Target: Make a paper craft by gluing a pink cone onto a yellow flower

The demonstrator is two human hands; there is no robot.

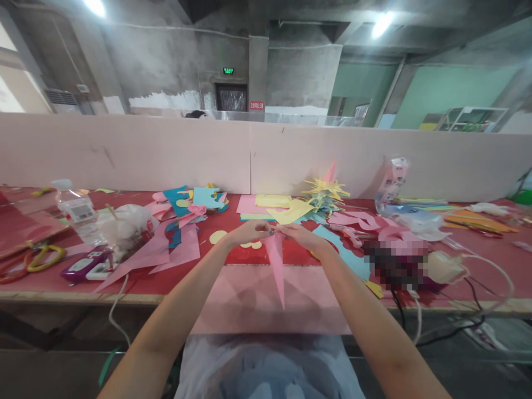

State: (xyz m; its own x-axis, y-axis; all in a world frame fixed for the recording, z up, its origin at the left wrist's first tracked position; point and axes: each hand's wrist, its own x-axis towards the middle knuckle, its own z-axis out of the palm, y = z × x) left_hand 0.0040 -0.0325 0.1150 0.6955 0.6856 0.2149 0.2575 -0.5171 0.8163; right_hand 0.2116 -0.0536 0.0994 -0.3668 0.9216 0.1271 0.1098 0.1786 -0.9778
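Note:
A pink paper cone (pixel 276 266) hangs point down in front of me, above the near edge of the table. My left hand (pixel 251 231) grips its wide upper end from the left, fingers closed. From the other side, my right hand (pixel 297 235) pinches the same upper end with its fingertips. The two hands nearly meet there and cover part of the cone's rim. Behind and below the hands lie several pale yellow paper circles (pixel 218 237) on the red tabletop (pixel 211 221).
Pink paper offcuts (pixel 177 249) and a purple device (pixel 89 263) lie left, near scissors (pixel 45 257) and a clear bottle (pixel 75 208). Beyond my hands are stacked paper sheets (pixel 274 201) and a pile of spiky paper shapes (pixel 326 194). Cables (pixel 499 277) run at right. A pale partition (pixel 187 152) stands behind.

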